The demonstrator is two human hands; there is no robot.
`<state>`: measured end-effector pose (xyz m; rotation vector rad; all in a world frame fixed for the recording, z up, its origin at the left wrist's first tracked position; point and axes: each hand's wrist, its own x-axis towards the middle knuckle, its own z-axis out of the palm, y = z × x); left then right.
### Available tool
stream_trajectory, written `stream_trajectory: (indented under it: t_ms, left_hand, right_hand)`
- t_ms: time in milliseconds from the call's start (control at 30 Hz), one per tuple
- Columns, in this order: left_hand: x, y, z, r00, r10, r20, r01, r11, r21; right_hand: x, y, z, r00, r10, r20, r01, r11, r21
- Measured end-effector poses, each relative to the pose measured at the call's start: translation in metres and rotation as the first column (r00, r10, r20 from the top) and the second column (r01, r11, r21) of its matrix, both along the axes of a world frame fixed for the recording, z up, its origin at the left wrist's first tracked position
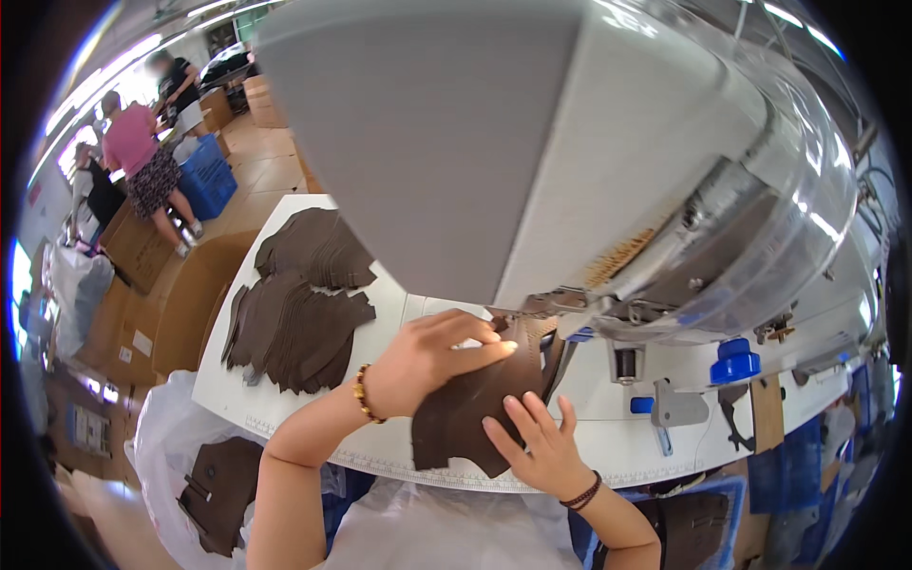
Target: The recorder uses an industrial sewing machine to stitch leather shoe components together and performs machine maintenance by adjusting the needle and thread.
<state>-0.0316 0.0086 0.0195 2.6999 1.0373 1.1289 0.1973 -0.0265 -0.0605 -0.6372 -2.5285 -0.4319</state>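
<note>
A dark brown leather-like cut piece (461, 423) lies on the white table of a large grey and white sewing machine (541, 180). Its far end reaches under the machine's working parts. My left hand (437, 356) has its fingers and thumb closed on the far part of the piece, close to the machine head. With fingers spread, my right hand (546, 451) rests flat on the near right side of the same piece. The machine hides whatever lies directly beneath its head.
Two stacks of brown cut pieces, a far stack (313, 242) and a nearer stack (299, 328), cover the table's left. At the right are a blue knob (734, 362) and a grey lever (679, 407). A plastic-lined container (157, 437) and blue crate (731, 494) flank me. People stand far left.
</note>
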Motion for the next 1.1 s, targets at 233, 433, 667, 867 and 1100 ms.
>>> stream_trajectory:
  t_ms: [233, 433, 667, 867, 1100]
  left_hand:
    - [0.005, -0.007, -0.011, 0.917, 0.023, 0.398, 0.078, 0.969, -0.235]
    - [0.001, -0.015, -0.011, 0.995, -0.048, -0.087, 0.065, 0.976, 0.206]
    - [0.005, -0.014, -0.010, 0.982, 0.024, -0.189, 0.061, 0.899, 0.433]
    - [0.002, -0.009, -0.013, 0.978, 0.010, -0.211, 0.096, 0.868, 0.487]
    - [-0.002, -0.007, -0.002, 0.961, -0.021, -0.277, 0.161, 0.855, 0.492]
  right_hand:
    - [0.004, -0.010, 0.012, 0.979, 0.055, -0.196, -0.098, 0.971, -0.219]
    - [0.008, -0.017, 0.024, 0.978, 0.053, -0.203, -0.122, 0.931, -0.344]
    - [0.008, -0.018, 0.031, 0.954, 0.056, -0.295, -0.166, 0.918, -0.362]
    - [0.004, -0.022, 0.031, 0.951, 0.047, -0.307, -0.164, 0.916, -0.366]
    - [0.001, -0.025, 0.037, 0.948, 0.021, -0.316, -0.136, 0.928, -0.348]
